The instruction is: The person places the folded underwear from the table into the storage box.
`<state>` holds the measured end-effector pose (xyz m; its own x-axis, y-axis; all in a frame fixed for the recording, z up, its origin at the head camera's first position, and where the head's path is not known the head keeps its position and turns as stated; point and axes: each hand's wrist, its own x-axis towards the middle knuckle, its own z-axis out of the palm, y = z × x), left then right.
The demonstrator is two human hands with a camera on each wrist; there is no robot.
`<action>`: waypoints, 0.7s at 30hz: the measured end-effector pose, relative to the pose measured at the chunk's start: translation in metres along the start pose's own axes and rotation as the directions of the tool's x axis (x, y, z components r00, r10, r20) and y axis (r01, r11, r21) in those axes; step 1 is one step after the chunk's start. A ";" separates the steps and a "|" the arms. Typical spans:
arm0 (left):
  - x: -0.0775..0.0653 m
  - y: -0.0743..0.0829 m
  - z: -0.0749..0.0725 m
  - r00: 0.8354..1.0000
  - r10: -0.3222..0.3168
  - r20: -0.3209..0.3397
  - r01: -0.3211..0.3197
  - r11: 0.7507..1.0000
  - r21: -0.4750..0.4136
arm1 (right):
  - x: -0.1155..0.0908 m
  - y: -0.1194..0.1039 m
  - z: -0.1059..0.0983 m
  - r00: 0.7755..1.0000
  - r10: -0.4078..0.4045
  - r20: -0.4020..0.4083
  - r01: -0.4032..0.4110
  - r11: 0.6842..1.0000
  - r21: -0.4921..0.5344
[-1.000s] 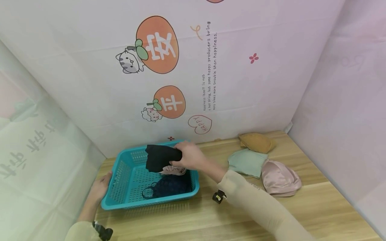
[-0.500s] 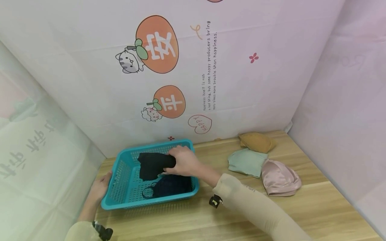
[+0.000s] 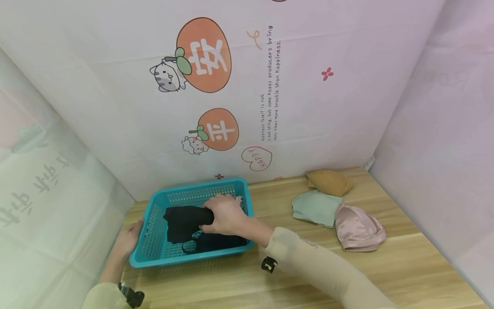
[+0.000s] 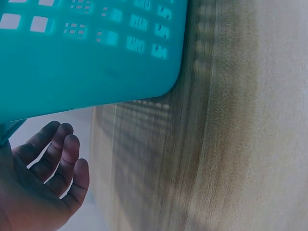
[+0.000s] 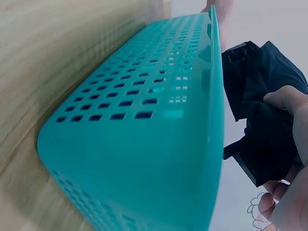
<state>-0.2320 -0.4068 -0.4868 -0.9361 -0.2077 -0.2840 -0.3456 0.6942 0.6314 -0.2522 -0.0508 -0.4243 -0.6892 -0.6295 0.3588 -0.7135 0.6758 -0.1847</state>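
Note:
My right hand pinches a pair of black underpants, folded soft, over the inside of a turquoise plastic basket. In the right wrist view, the thumb lies on the black cloth and fingers curl beneath it, above the basket's rim. At the basket's left end, my left hand holds the rim; its other fingers hang loosely curled outside the wall, the thumb mostly hidden. A dark navy bra with a looped strap lies in the basket's front right, partly covered by the hand. Some pink fabric shows behind the right hand.
On the right of the wooden table lie a mustard bra, pale green underpants and a pink satin bra. Printed white cloth walls enclose the back and both sides; the basket's back edge is near the rear one.
My right hand has moved left and toward me, lowering the black underpants into the basket's middle. The pink fabric has come into view behind it. My left hand stays at the rim.

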 end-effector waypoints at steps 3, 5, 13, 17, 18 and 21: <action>-0.001 0.001 -0.001 1.000 -0.002 -0.004 0.002 1.000 0.007 | 0.001 -0.004 0.001 1.000 0.000 -0.007 0.000 1.000 -0.024; -0.001 0.002 -0.001 1.000 0.000 -0.007 0.000 1.000 0.010 | 0.002 -0.006 0.002 1.000 0.003 -0.011 -0.004 0.999 -0.039; -0.001 0.004 -0.003 1.000 -0.006 0.001 0.006 1.000 0.014 | 0.003 -0.010 0.007 0.999 0.027 -0.017 -0.029 0.997 -0.067; -0.001 0.002 -0.001 1.000 -0.015 0.006 0.015 1.000 0.008 | 0.004 -0.012 0.009 0.999 0.032 -0.014 -0.033 0.997 -0.068; 0.000 0.001 -0.001 1.000 -0.015 0.007 0.015 1.000 0.004 | 0.004 -0.013 0.010 0.999 0.031 -0.013 -0.032 0.997 -0.068; 0.000 0.000 -0.001 1.000 -0.007 0.003 0.007 1.000 0.000 | 0.004 -0.016 0.011 1.000 0.026 -0.009 -0.026 0.997 -0.079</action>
<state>-0.2319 -0.4070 -0.4859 -0.9335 -0.2102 -0.2904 -0.3518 0.6926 0.6297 -0.2449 -0.0679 -0.4303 -0.7061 -0.6083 0.3624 -0.6829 0.7204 -0.1214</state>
